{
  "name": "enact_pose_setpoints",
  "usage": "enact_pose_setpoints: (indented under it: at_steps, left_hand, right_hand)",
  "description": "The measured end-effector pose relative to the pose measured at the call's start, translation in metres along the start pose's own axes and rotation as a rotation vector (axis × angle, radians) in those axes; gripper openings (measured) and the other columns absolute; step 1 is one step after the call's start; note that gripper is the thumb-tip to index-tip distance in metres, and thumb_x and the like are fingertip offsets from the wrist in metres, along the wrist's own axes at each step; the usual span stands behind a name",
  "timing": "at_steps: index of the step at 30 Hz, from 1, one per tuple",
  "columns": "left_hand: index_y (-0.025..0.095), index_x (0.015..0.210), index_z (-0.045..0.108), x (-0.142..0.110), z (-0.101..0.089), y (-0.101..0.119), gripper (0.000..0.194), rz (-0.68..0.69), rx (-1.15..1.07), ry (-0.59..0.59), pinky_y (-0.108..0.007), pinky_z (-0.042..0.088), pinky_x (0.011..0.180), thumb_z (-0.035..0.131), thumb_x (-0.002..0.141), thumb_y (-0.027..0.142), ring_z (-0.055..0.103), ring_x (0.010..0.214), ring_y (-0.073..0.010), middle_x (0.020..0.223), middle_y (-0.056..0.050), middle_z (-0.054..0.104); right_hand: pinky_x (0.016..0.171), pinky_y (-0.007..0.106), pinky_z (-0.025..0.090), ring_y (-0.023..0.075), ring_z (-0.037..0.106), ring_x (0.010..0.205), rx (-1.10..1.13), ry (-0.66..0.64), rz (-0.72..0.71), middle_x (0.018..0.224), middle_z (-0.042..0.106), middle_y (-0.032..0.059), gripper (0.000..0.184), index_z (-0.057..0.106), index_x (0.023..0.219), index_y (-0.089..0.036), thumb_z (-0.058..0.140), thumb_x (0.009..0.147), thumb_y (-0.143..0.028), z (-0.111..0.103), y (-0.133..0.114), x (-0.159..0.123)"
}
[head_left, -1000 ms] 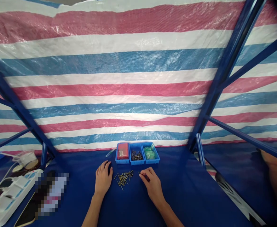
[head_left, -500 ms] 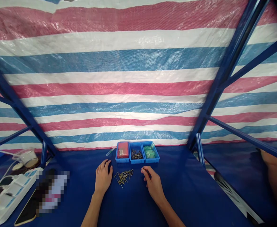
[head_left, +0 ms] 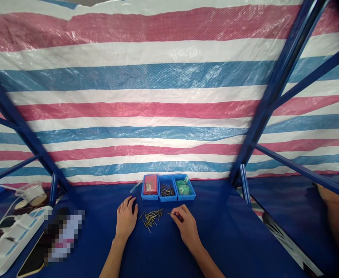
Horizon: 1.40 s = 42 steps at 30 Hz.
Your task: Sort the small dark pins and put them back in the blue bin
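My left hand [head_left: 126,218] lies flat on the blue tabletop with its fingers stretched out, holding nothing. Just right of it is a loose pile of brass-coloured screws [head_left: 151,218]. My right hand [head_left: 185,224], on the pile's other side, pinches one small screw [head_left: 169,213] between thumb and fingertips, its tip pointing left. Behind the pile, three blue bins stand side by side: the left bin [head_left: 150,198] holds red packets [head_left: 150,184], the middle bin [head_left: 168,199] dark screws [head_left: 167,190], and the right bin [head_left: 186,198] green packets [head_left: 183,187].
A clear slim tube [head_left: 135,187] lies left of the bins. At the left are a power strip [head_left: 21,235] with plugs and cables, a phone [head_left: 33,255] and a plastic cup [head_left: 33,191]. Blue metal posts [head_left: 253,131] flank the table before a striped tarp [head_left: 146,108]. Another person's arm [head_left: 335,197] shows far right.
My right hand has shifted slightly left toward the pile, and the screw in its pinch now shows more clearly. My left hand stays where it was.
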<state>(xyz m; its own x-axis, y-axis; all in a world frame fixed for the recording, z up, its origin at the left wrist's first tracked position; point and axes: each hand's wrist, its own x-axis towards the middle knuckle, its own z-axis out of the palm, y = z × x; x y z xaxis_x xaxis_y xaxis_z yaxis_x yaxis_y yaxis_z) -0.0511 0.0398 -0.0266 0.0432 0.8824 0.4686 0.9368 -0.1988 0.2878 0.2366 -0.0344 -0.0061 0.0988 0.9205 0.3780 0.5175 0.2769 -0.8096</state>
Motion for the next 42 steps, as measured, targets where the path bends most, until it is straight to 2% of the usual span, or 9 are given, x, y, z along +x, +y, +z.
enact_pose_setpoints:
  at_steps: [4, 8, 11, 13, 15, 20, 27, 33, 42]
  left_hand:
    - [0.023, 0.131, 0.066, 0.0003, -0.0007, 0.0007, 0.036, 0.001, 0.001, -0.003, -0.049, 0.046, 0.11, 0.042, 0.105, 0.03, 0.059, 0.13, -0.0292, 0.141, -0.011, 0.063]
    - [0.023, 0.132, 0.066, 0.0008, -0.0005, 0.0003, 0.036, 0.0, -0.009, 0.003, -0.049, 0.045, 0.11, 0.043, 0.105, 0.031, 0.059, 0.131, -0.0293, 0.141, -0.011, 0.063]
    - [0.024, 0.132, 0.066, 0.0009, 0.0002, -0.0001, 0.036, -0.001, -0.014, 0.004, -0.049, 0.045, 0.11, 0.043, 0.105, 0.031, 0.059, 0.131, -0.0292, 0.141, -0.011, 0.063]
    - [0.024, 0.133, 0.066, 0.0008, 0.0003, 0.0002, 0.037, 0.0, -0.012, 0.003, -0.048, 0.046, 0.11, 0.043, 0.105, 0.031, 0.059, 0.131, -0.0291, 0.141, -0.011, 0.063]
    - [0.023, 0.133, 0.066, 0.0009, 0.0002, 0.0006, 0.037, -0.001, -0.007, 0.001, -0.048, 0.046, 0.109, 0.043, 0.105, 0.03, 0.059, 0.13, -0.0289, 0.141, -0.011, 0.063]
    - [0.023, 0.133, 0.065, 0.001, 0.001, 0.0, 0.036, 0.003, 0.005, 0.001, -0.048, 0.046, 0.109, 0.042, 0.105, 0.029, 0.06, 0.13, -0.0287, 0.141, -0.011, 0.063]
    - [0.023, 0.133, 0.065, 0.0004, 0.0039, -0.003, 0.036, -0.001, -0.005, 0.001, -0.048, 0.045, 0.11, 0.044, 0.105, 0.029, 0.059, 0.13, -0.0285, 0.142, -0.011, 0.063]
    - [0.023, 0.133, 0.065, 0.0002, 0.0054, -0.0043, 0.036, 0.007, -0.007, 0.005, -0.048, 0.046, 0.109, 0.043, 0.105, 0.03, 0.059, 0.13, -0.0287, 0.141, -0.011, 0.063]
    - [0.024, 0.133, 0.065, -0.0004, 0.0085, -0.0071, 0.036, 0.009, -0.001, 0.01, -0.048, 0.045, 0.109, 0.044, 0.105, 0.03, 0.059, 0.13, -0.0283, 0.142, -0.011, 0.063]
  right_hand:
    - [0.07, 0.027, 0.051, 0.0191, 0.065, 0.079, 0.049, 0.022, -0.004, 0.097, 0.067, 0.0031, 0.023, 0.069, 0.093, -0.026, 0.056, 0.103, -0.041, -0.001, -0.002, 0.0003]
    - [0.059, 0.026, 0.053, 0.0207, 0.067, 0.079, 0.121, 0.01, 0.064, 0.099, 0.068, 0.0054, 0.034, 0.069, 0.1, -0.026, 0.049, 0.105, -0.053, -0.0019, -0.0033, 0.0002]
    - [0.049, 0.024, 0.05, 0.0192, 0.065, 0.068, 0.188, -0.024, 0.162, 0.087, 0.066, 0.0035, 0.041, 0.067, 0.104, -0.026, 0.045, 0.104, -0.06, -0.0016, -0.0023, -0.0002]
    - [0.048, 0.024, 0.049, 0.0175, 0.062, 0.061, 0.202, -0.045, 0.21, 0.077, 0.062, 0.0003, 0.042, 0.066, 0.105, -0.026, 0.044, 0.104, -0.061, -0.0015, -0.0017, -0.0004]
    - [0.052, 0.024, 0.049, 0.0167, 0.059, 0.06, 0.177, -0.042, 0.205, 0.073, 0.06, -0.0013, 0.04, 0.064, 0.101, -0.025, 0.046, 0.105, -0.06, -0.0016, -0.0017, -0.0003]
    - [0.073, 0.03, 0.051, 0.0191, 0.062, 0.076, 0.06, 0.016, 0.055, 0.088, 0.065, 0.0018, 0.034, 0.063, 0.093, -0.024, 0.051, 0.104, -0.053, -0.0008, -0.0013, 0.0014]
    - [0.069, 0.029, 0.049, 0.0184, 0.059, 0.072, 0.01, 0.009, -0.005, 0.089, 0.062, 0.002, 0.025, 0.063, 0.087, -0.024, 0.055, 0.102, -0.042, 0.0013, 0.0011, 0.0007]
    - [0.073, 0.029, 0.05, 0.0189, 0.062, 0.079, 0.022, -0.001, -0.002, 0.096, 0.062, 0.0022, 0.017, 0.062, 0.091, -0.026, 0.051, 0.102, -0.032, 0.0002, -0.0029, 0.0005]
    - [0.071, 0.028, 0.048, 0.0176, 0.058, 0.077, 0.003, 0.04, 0.041, 0.092, 0.056, 0.0002, 0.017, 0.055, 0.091, -0.025, 0.048, 0.104, -0.033, 0.0056, 0.0032, 0.0006]
